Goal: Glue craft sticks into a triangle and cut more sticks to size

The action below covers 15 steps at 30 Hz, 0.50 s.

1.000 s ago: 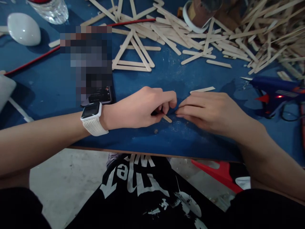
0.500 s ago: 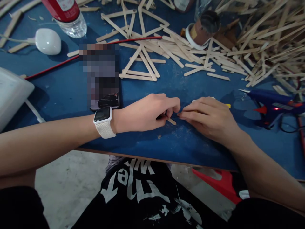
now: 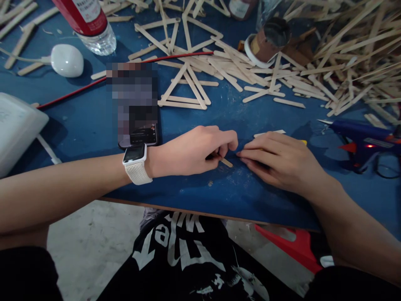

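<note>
**Hands pinching craft sticks on blue table**

Fingers of my left hand [image 3: 194, 150] are curled in, pinching a short wooden stick [image 3: 226, 162] whose tip pokes out toward my right hand; the stick lies low on the blue table [image 3: 194, 188], near the front edge. White watch [image 3: 135, 161] on that wrist. My right hand [image 3: 278, 161] lies flat-ish, fingers extended and close together, fingertips [image 3: 242, 154] just beside the left thumb, pressing down on another stick [image 3: 269, 133] whose end shows past the knuckles; grip underneath is hidden, can't tell if it's held. Phone [image 3: 140, 136] sits just behind the left wrist. Glued stick triangle [image 3: 184, 90] further back, loose stick pile [image 3: 344, 54] at back right. Blue glue gun [image 3: 366, 140] lies to the right, well apart from my hand. Water bottle [image 3: 90, 25] at back left.
</note>
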### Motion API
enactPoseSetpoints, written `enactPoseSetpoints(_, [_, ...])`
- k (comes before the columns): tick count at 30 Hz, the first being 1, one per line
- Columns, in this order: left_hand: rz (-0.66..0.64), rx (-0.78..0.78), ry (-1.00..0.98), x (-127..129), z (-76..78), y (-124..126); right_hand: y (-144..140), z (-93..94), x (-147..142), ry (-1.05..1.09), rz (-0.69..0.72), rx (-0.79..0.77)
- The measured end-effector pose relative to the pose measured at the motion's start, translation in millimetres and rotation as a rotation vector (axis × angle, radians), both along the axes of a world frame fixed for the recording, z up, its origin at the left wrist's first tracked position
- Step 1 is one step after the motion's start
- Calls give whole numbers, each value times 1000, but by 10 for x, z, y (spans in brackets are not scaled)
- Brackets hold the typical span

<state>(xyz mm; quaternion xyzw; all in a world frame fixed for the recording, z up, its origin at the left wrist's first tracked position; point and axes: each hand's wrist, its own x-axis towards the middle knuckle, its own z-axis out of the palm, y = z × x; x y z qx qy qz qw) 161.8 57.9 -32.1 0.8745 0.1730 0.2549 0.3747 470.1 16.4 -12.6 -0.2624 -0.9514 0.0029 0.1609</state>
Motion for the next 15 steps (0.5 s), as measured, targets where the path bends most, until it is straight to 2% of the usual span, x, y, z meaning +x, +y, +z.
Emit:
enactPoseSetpoints(7, [0, -34, 16, -10, 1, 4, 42, -11, 68, 8, 11, 35])
enactPoseSetpoints(15, [7, -24, 20, -15, -5, 15, 59, -68, 121, 24, 35, -16])
